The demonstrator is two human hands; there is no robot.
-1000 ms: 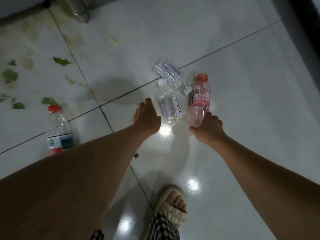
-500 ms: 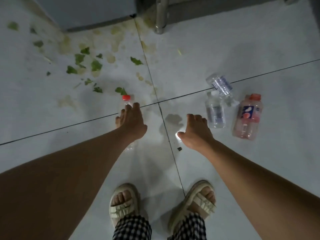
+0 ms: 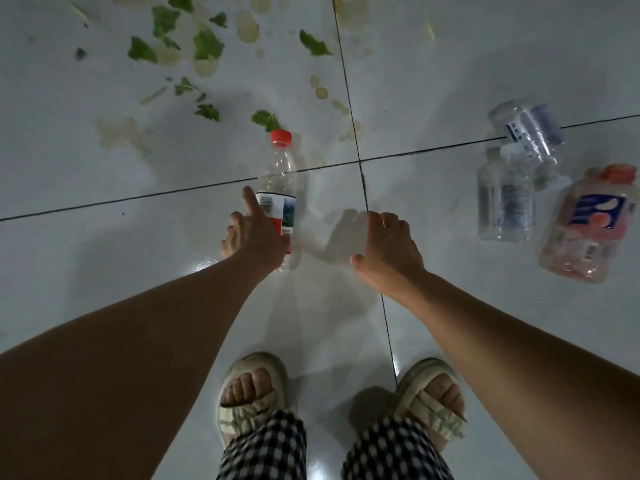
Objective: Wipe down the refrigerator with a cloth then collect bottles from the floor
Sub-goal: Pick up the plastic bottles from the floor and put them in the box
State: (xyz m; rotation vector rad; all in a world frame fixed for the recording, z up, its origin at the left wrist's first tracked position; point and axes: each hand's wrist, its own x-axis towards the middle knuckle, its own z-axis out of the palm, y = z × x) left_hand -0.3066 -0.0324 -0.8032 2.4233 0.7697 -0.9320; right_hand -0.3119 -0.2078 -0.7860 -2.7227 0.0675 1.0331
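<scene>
A clear bottle with a red cap (image 3: 280,168) lies on the white tiled floor (image 3: 104,258), cap pointing away from me. My left hand (image 3: 254,237) is over its lower half, the index finger straight along the label; no closed grip shows. My right hand (image 3: 388,251) hovers to the right of it with loosely curled fingers and holds nothing. Further right lie two clear bottles, one (image 3: 504,202) beside the other (image 3: 530,129), and a pink bottle (image 3: 585,230) with an orange cap.
Torn green leaves (image 3: 207,45) and yellowish spill stains (image 3: 119,133) cover the floor beyond the red-capped bottle. My feet in beige sandals (image 3: 251,393) stand at the bottom of the view, under checked trousers.
Both hands have swung left, away from the clear and pink bottles. My left hand has come down onto the red-capped bottle's label. The view has dropped closer to the floor.
</scene>
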